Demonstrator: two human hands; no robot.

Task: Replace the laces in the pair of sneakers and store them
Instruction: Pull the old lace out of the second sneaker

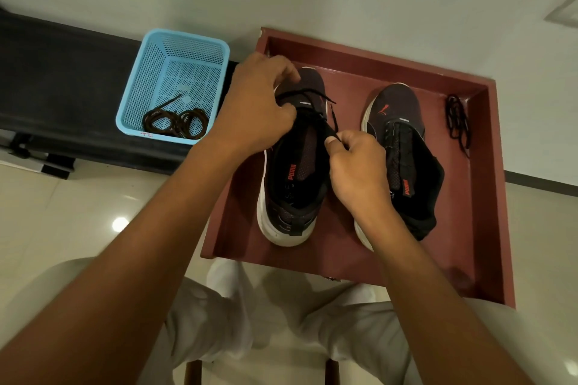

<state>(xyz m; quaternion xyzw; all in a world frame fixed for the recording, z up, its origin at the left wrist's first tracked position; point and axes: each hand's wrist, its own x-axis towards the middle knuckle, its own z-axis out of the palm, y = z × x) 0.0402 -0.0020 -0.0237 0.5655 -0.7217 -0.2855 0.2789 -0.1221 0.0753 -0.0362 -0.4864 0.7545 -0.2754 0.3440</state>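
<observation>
Left hand [253, 106] and right hand [353, 162] both pinch thin limp lace [334, 117] over left sneaker [294, 178]; grip near tip.

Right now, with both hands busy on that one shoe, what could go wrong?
The black lace sits only through the left sneaker's front eyelets, so a hard pull by the right hand might slip it out. The spare lace lies loosely bundled at the red tray's edge and could tangle.

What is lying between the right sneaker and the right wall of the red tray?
In the head view, a loose black lace lies on the tray floor there, clear of the right sneaker; otherwise that stretch is bare.
</observation>
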